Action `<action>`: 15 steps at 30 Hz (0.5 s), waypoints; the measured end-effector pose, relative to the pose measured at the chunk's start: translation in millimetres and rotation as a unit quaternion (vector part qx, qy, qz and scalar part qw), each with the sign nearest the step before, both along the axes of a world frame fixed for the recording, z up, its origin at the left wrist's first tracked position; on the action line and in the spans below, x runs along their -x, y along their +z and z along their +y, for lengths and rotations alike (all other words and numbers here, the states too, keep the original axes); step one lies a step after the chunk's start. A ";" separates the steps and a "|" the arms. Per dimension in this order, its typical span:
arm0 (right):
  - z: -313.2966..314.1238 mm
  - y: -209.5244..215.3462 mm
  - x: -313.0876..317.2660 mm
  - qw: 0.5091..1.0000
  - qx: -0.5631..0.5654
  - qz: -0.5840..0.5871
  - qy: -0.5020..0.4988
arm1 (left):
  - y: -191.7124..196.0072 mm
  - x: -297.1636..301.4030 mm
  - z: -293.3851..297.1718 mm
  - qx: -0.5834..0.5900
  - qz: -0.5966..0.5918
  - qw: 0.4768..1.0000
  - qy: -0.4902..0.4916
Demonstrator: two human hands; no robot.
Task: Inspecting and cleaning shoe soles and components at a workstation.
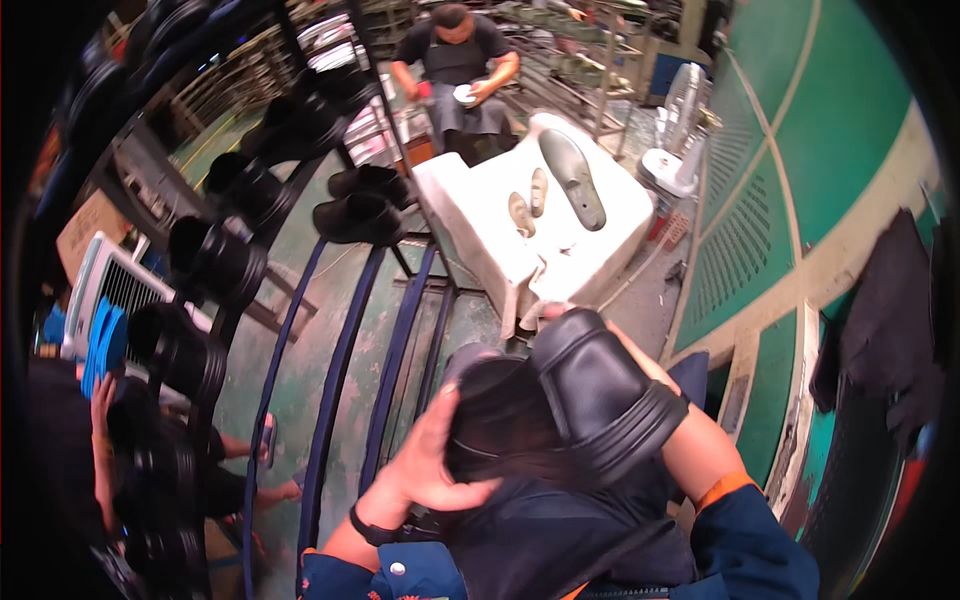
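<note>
Above my lap I hold a pair of black shoes, one in each hand. The left black shoe [495, 415] is blurred, its dark opening turned toward me. My left hand [425, 465] is closed round its side, with the thumb along the lower edge. Beside it, the right black shoe [600, 385] shows a smooth upper and a thick ridged sole edge. My right hand [634, 350] reaches behind this shoe and grips it from the far side; most of its fingers are hidden. The two shoes overlap or touch in the view; I cannot tell which.
At left, a dark rack [335, 440] with blue bars carries several black shoes [360, 217]. A white-covered table [465, 215] ahead holds soles and small shoe-shaped pieces. Beyond it sits a person [460, 60]. A fan [680, 130] stands by the green wall [745, 190]. Another person's hand [102, 405] is far left.
</note>
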State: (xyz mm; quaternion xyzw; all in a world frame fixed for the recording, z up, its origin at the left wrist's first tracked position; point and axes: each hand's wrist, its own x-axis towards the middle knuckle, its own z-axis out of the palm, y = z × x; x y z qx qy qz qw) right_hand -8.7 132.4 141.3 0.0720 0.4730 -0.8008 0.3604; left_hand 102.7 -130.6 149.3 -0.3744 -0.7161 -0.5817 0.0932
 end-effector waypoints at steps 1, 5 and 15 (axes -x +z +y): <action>-11.6 5.9 -3.8 0.996 0.002 0.023 0.088 | 10.1 6.4 -12.7 0.063 0.108 0.988 0.087; -80.1 10.7 -26.0 0.966 0.112 0.077 0.220 | 49.5 -35.9 -37.9 0.242 -0.004 0.948 0.206; -98.0 10.0 21.9 0.921 -0.113 0.224 0.300 | -23.1 -41.7 -166.8 0.367 -0.164 0.769 0.497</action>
